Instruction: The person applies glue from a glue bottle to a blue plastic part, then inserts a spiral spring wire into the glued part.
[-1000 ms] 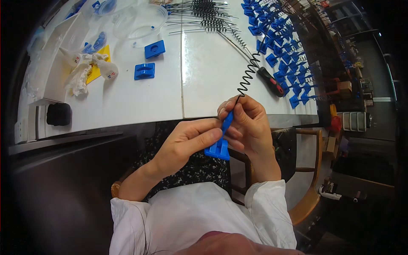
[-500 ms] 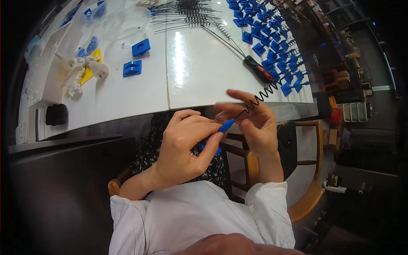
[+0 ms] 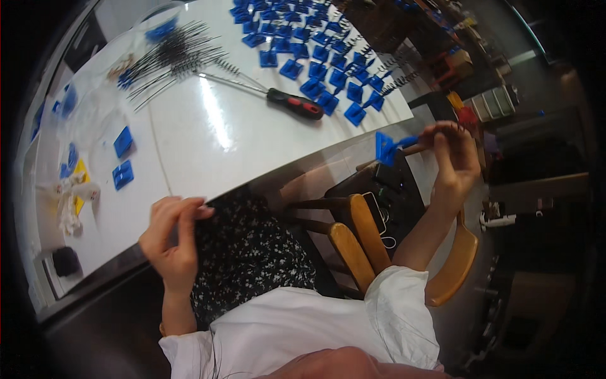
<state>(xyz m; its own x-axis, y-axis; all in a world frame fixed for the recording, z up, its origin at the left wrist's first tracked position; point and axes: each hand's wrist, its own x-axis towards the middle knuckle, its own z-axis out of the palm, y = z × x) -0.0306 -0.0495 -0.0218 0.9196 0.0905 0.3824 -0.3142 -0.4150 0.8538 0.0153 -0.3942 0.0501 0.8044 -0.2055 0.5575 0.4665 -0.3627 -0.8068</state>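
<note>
1. The right hand (image 3: 456, 158) is pinching a small blue plastic part (image 3: 386, 146) by its short stem, fingers closed on it, holding it up off the table's edge at about three o'clock in the view.
2. The left hand (image 3: 173, 243) is resting at the near edge of the white table (image 3: 189, 145), at about eight o'clock; its fingers are curled loosely and holding nothing.
3. The part is showing a flat square plate in bright blue with a narrow stem running toward the fingers.
4. Just beyond it, at one o'clock, rows of matching blue parts (image 3: 315, 57) are lying on the table.
5. A screwdriver with a red and black handle (image 3: 295, 103) is lying between those rows and the table's middle.
6. A bundle of black coiled springs (image 3: 170, 60) is lying at eleven o'clock.
7. Wooden chairs (image 3: 353, 240) are standing below the right forearm.
</note>
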